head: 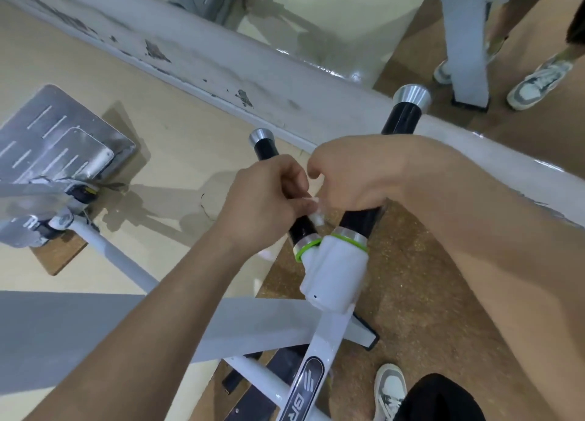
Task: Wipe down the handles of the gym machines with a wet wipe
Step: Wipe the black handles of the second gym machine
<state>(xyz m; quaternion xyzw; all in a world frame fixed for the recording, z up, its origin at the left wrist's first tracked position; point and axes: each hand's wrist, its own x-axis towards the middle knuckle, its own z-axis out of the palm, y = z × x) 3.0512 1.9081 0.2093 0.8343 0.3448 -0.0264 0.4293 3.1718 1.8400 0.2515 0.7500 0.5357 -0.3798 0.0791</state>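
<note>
The left hand (269,196) is curled round the left handle (302,227), a black grip with a silver end cap, and presses a crumpled white wet wipe (316,216) against it; only a small part of the wipe shows at the fingertips. The right hand (357,180) is closed over the middle of the right handle (402,116), just beside the left hand. Both handles fork up from the machine's white arm (332,278), each ringed in green at its base, above the cork-coloured floor (427,294).
</note>
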